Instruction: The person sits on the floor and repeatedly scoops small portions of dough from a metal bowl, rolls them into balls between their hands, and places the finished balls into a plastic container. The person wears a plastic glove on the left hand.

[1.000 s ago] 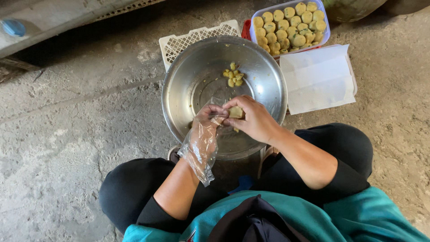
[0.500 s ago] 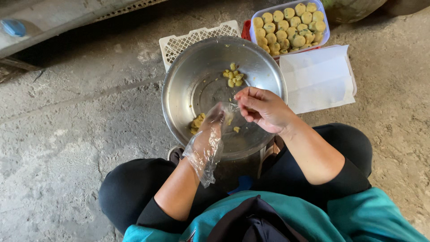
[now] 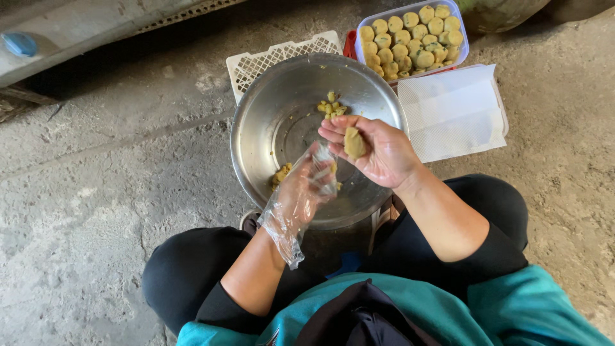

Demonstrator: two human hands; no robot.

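Note:
A big steel bowl (image 3: pixel 269 122) stands on the ground before my knees, with small yellow dough bits (image 3: pixel 331 107) at its far side and more crumbs (image 3: pixel 280 173) near its left wall. My right hand (image 3: pixel 378 150) is palm-up over the bowl's right rim, and a yellow dough ball (image 3: pixel 354 142) rests in its cupped fingers. Wrapped in a loose clear plastic glove, my left hand (image 3: pixel 304 189) hovers just left of the right hand, fingers apart, holding nothing I can see.
A clear plastic tub (image 3: pixel 410 38) packed with several round yellow dough balls stands behind the bowl. Its white lid (image 3: pixel 458 112) lies to the right. A white lattice crate (image 3: pixel 275 57) sits behind the bowl. Rough concrete ground surrounds me.
My two hands were pressed together over the bowl. They have come apart: the right hand turned palm-up with the dough ball, and the gloved left hand drew back to the left.

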